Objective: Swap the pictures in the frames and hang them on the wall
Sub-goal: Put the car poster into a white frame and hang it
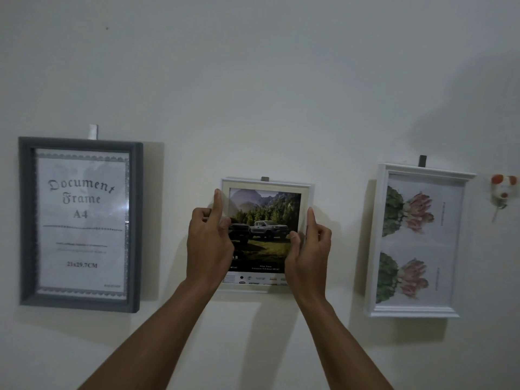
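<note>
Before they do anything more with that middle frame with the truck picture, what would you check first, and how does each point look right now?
1. Left hand grips the small white frame with the truck picture at its left edge: ok.
2. Right hand grips its right edge: ok.
3. Frame seated on the dark hook: cannot tell.
4. Frame level: ok, roughly.
5. Grey document frame hanging on its tab: ok.
6. White frame with flower prints hanging straight: not ok, it looks tilted.
</note>
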`<act>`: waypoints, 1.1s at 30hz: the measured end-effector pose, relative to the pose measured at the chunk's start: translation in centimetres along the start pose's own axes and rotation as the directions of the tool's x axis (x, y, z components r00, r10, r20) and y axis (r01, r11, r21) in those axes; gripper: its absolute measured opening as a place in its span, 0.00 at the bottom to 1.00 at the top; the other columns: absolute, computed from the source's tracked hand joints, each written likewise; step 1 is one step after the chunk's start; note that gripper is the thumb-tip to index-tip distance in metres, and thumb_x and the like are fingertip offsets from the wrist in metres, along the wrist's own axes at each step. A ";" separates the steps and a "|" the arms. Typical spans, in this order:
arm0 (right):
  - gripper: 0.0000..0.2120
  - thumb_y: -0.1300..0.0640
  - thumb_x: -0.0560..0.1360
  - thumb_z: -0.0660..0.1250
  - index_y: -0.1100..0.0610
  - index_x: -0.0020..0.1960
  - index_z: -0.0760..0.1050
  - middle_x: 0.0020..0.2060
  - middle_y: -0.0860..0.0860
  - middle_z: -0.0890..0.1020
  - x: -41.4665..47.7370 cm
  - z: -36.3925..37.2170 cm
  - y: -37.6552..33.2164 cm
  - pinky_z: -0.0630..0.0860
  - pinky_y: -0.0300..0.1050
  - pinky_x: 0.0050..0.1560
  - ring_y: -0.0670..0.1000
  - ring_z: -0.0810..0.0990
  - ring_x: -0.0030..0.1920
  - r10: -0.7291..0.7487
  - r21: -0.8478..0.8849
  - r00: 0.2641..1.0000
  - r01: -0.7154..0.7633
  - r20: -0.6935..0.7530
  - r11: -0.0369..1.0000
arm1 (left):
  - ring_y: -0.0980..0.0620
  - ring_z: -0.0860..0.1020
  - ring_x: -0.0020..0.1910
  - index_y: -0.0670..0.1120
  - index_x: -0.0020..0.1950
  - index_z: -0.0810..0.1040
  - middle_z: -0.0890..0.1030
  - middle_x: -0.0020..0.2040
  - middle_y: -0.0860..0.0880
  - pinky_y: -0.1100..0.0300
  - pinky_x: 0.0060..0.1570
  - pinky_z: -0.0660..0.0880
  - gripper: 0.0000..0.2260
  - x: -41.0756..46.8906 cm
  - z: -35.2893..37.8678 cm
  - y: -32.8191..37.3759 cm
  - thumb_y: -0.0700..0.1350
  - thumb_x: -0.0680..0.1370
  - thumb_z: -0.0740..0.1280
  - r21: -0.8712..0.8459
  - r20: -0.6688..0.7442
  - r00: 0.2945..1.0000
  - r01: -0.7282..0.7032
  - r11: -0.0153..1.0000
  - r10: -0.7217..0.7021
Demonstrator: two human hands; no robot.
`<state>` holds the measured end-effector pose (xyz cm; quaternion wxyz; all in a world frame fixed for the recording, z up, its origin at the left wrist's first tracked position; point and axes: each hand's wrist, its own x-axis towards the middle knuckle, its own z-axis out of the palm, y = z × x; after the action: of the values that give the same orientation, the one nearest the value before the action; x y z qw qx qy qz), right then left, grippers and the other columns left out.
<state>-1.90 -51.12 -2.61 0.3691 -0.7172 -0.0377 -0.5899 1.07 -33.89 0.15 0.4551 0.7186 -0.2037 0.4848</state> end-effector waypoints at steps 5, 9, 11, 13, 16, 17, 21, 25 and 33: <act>0.28 0.58 0.82 0.62 0.51 0.79 0.56 0.53 0.48 0.68 0.1 0.1 -0.2 0.78 0.51 0.53 0.54 0.72 0.54 -0.015 -0.004 1.000 0.015 -0.022 1.000 | 0.54 0.72 0.43 0.52 0.78 0.58 0.71 0.50 0.47 0.75 0.39 0.66 0.26 0.0 -0.1 -0.1 0.40 0.81 0.61 -0.006 -0.007 1.000 -0.002 1.000 0.002; 0.29 0.59 0.82 0.62 0.50 0.78 0.55 0.53 0.48 0.69 0.3 -0.1 -0.1 0.77 0.46 0.53 0.53 0.72 0.55 -0.051 -0.012 0.998 0.050 -0.032 0.999 | 0.56 0.71 0.42 0.53 0.78 0.58 0.71 0.49 0.47 0.75 0.39 0.67 0.26 0.0 0.0 -0.2 0.40 0.82 0.60 -0.002 -0.006 1.000 -0.018 1.000 0.018; 0.29 0.59 0.82 0.63 0.51 0.78 0.55 0.53 0.47 0.68 0.4 -0.1 0.0 0.78 0.46 0.53 0.51 0.72 0.55 -0.067 -0.020 0.997 0.066 -0.033 0.998 | 0.56 0.71 0.42 0.53 0.78 0.58 0.71 0.49 0.47 0.74 0.41 0.67 0.26 0.1 -0.1 -0.4 0.40 0.82 0.60 0.001 -0.009 1.000 -0.017 1.000 0.017; 0.29 0.59 0.82 0.63 0.52 0.78 0.56 0.53 0.46 0.68 0.4 0.0 0.1 0.79 0.48 0.52 0.50 0.71 0.54 -0.081 -0.035 0.996 0.080 -0.036 0.996 | 0.55 0.72 0.43 0.53 0.78 0.57 0.71 0.49 0.47 0.73 0.42 0.67 0.26 0.1 -0.1 -0.5 0.40 0.82 0.60 0.008 -0.005 1.000 -0.018 1.000 0.018; 0.27 0.58 0.81 0.64 0.55 0.78 0.60 0.56 0.50 0.73 0.5 -0.1 0.3 0.75 0.54 0.55 0.52 0.70 0.56 -0.088 -0.124 0.995 0.083 -0.039 0.989 | 0.52 0.72 0.46 0.52 0.78 0.57 0.71 0.49 0.47 0.63 0.46 0.72 0.26 -0.1 -0.2 -0.2 0.40 0.82 0.60 0.057 0.009 0.999 -0.033 0.998 0.033; 0.26 0.57 0.81 0.64 0.55 0.77 0.62 0.58 0.52 0.74 0.6 -0.2 0.5 0.72 0.56 0.58 0.53 0.70 0.60 -0.095 -0.188 0.995 0.086 -0.039 0.978 | 0.49 0.72 0.48 0.51 0.78 0.59 0.72 0.50 0.46 0.58 0.46 0.74 0.25 0.0 -0.4 -0.2 0.42 0.82 0.61 0.128 0.005 0.999 -0.046 0.991 0.046; 0.25 0.51 0.82 0.58 0.55 0.78 0.62 0.73 0.54 0.69 0.4 -0.5 1.1 0.58 0.65 0.73 0.56 0.59 0.77 -0.120 -0.306 0.993 0.118 0.012 0.945 | 0.44 0.71 0.59 0.48 0.75 0.67 0.76 0.60 0.44 0.50 0.51 0.72 0.23 0.2 -1.0 -0.7 0.50 0.80 0.64 0.384 -0.029 0.992 -0.105 0.917 0.125; 0.26 0.48 0.84 0.53 0.53 0.80 0.54 0.80 0.51 0.53 0.5 -0.8 1.4 0.42 0.64 0.76 0.52 0.44 0.80 -0.105 -0.339 0.990 0.131 0.093 0.932 | 0.43 0.73 0.61 0.44 0.72 0.71 0.78 0.60 0.44 0.48 0.53 0.76 0.23 -0.3 -1.3 -0.4 0.50 0.79 0.64 0.300 -0.046 0.986 -0.142 0.943 0.163; 0.28 0.52 0.84 0.55 0.51 0.81 0.49 0.80 0.47 0.49 0.6 -1.3 1.1 0.40 0.61 0.78 0.48 0.42 0.80 -0.058 -0.255 0.988 0.093 0.142 0.963 | 0.43 0.73 0.62 0.43 0.73 0.69 0.77 0.61 0.43 0.48 0.53 0.78 0.24 -0.4 -1.4 -0.6 0.49 0.79 0.65 0.341 -0.006 0.983 -0.171 0.924 0.184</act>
<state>-2.26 -52.89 -2.62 0.2455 -0.7954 -0.0118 -0.5540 0.61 -32.49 -0.30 0.2825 0.7555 -0.1730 0.5652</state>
